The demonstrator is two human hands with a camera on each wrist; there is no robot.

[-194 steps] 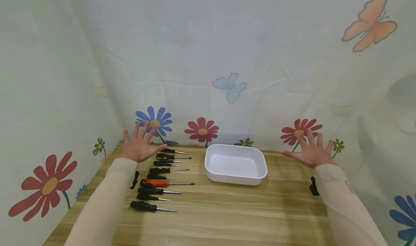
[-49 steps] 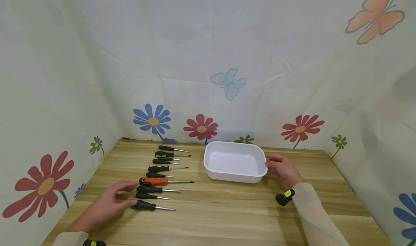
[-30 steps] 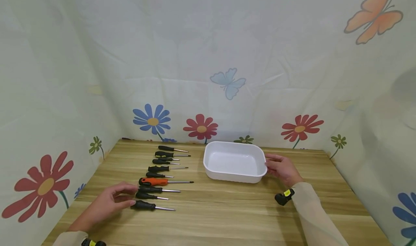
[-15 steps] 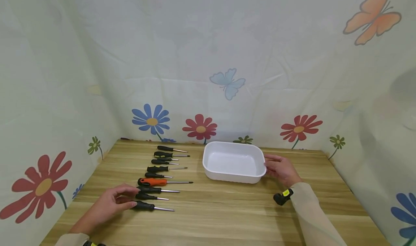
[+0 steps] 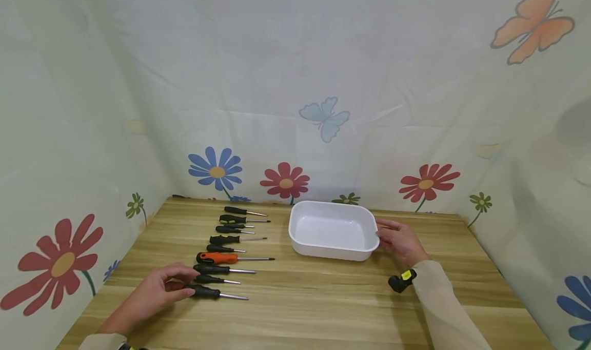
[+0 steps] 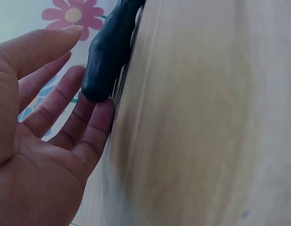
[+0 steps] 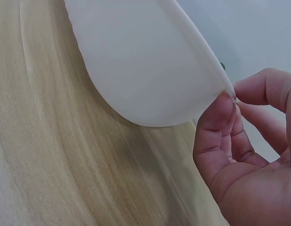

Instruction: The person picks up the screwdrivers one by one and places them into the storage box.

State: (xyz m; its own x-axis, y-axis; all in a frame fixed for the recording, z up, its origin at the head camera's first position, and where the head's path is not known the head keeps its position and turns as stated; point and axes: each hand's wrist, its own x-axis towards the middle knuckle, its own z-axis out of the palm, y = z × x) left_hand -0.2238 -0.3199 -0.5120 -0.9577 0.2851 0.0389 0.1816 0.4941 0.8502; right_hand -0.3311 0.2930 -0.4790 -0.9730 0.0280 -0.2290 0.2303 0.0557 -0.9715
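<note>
My left hand (image 5: 159,291) is at the left end of the nearest screwdrivers, fingers loosely bent and thumb apart. Its thumb is by the butt of the front black-handled screwdriver (image 5: 205,292). In the left wrist view, a dark handle (image 6: 107,52) lies in front of the spread fingers, with the thumb off it. My right hand (image 5: 404,245) holds the right end of a white rectangular plastic basin (image 5: 330,252). The right wrist view has thumb and finger pinching the basin's rim, with its outer wall (image 7: 136,56) resting close on the table.
Several more screwdrivers lie in a column, tips pointing right; one has an orange handle (image 5: 217,258). The wooden table (image 5: 300,309) meets a pale flower-printed curtain (image 5: 231,83) at the back and sides. A black wrist device (image 5: 402,281) hangs under my right wrist.
Both hands, raised with spread fingers at first, have come down, the right to the basin and the left to the screwdriver handles. Over the last second, the left has shifted slightly right.
</note>
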